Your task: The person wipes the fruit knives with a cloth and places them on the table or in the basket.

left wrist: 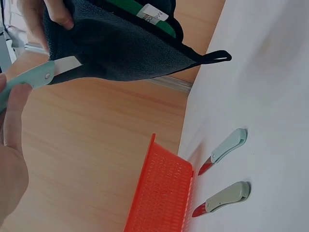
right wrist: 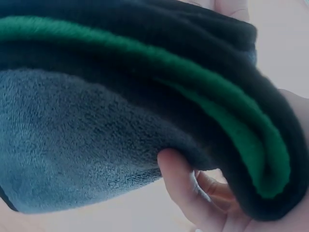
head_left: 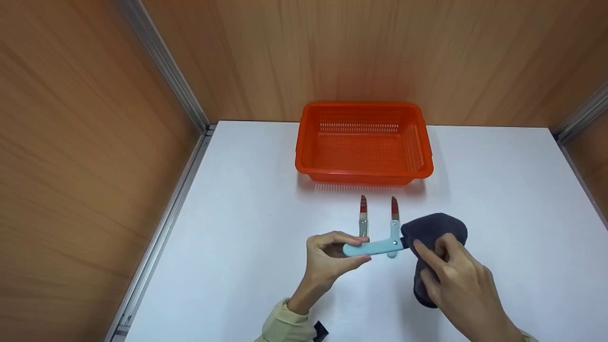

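My left hand (head_left: 322,262) holds a light-blue folding knife (head_left: 373,247) by its handle, with the blade out and pointing right. A dark grey-blue cloth (head_left: 431,230) is gripped by my right hand (head_left: 465,287), and it lies against the blade. In the left wrist view, part of the bare blade (left wrist: 66,64) shows beside the cloth. Green lining and a white label (left wrist: 152,14) appear on its other side. On the table below lie two more opened knives with reddish blades, a grey-green knife (head_left: 363,219) and a light-blue knife (head_left: 394,222).
An orange plastic basket (head_left: 363,175) stands behind the knives, close to the wooden back wall (head_left: 361,52). Another wooden panel (head_left: 95,166) borders the white table (head_left: 237,199) on the left. A small black object (head_left: 321,331) shows beside the left sleeve (head_left: 287,325).
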A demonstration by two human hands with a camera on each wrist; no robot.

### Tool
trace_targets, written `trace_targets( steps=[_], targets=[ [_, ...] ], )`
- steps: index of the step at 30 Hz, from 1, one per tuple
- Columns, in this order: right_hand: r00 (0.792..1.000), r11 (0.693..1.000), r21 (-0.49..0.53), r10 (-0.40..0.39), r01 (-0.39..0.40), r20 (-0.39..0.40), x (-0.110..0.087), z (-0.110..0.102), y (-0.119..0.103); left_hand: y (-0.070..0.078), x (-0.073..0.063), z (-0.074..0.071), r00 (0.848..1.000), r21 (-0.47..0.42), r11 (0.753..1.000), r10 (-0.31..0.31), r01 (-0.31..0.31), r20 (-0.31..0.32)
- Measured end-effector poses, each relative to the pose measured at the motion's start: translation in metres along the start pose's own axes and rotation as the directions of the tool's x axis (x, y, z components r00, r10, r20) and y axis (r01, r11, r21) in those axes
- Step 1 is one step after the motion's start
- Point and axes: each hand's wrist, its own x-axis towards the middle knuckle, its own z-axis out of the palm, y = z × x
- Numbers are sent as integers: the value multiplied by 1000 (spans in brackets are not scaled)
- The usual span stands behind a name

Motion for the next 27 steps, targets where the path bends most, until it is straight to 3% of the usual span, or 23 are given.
trace_targets(
  steps=[9, 18, 27],
  targets=[
    [999, 999, 2, 53, -53, 3, -1, 1, 11, 3, -2, -4, 999, -20, 999, -27, 26, -20],
    [997, 998, 10, 66, -66, -35, -2, -1, 23, 1, -1, -7, 1000, -44, 999, 5, -6, -27],
    [988, 989, -4, 150, -150, 24, -4, -6, 34, -2, -1, -11, 997, 41, 999, 16, -13, -77]
  ],
)
